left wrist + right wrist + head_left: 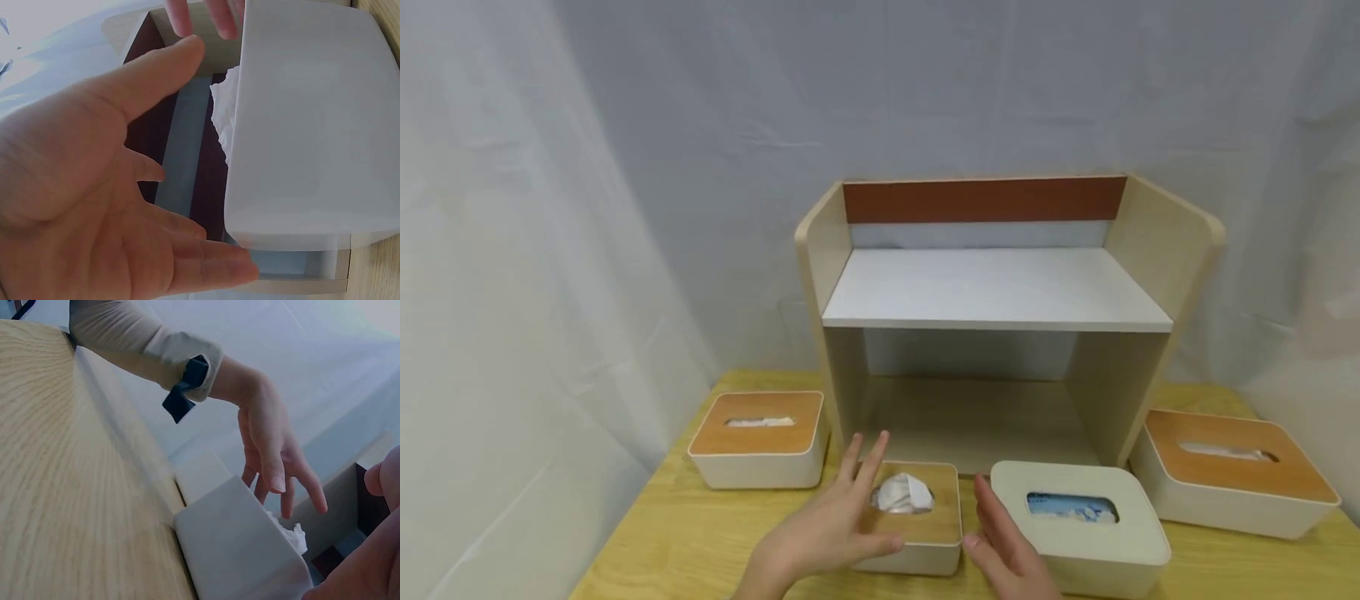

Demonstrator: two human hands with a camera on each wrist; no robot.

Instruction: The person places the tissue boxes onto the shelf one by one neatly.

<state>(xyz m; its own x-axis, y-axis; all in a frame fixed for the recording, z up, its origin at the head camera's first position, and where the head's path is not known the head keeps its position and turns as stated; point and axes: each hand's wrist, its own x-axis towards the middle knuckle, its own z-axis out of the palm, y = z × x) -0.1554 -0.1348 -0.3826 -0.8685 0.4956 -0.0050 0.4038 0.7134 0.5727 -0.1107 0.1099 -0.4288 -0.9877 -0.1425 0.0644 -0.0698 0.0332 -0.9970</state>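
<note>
So the left hand (822, 537) angles in from the lower left, fingers and thumb spread pretty wide, over the left side of the small tissue box (942, 515). Right hand (1009, 550) is up on the box's other side, fingers straight and close together, thumb a bit apart. Can't really tell if either one's touching it. The box sits on the wooden table (651, 546), tissue poking out. A cream box (1082, 542) is just to its right, then the shelf unit (996, 287) behind, against a pale sheet (700, 142).
</note>
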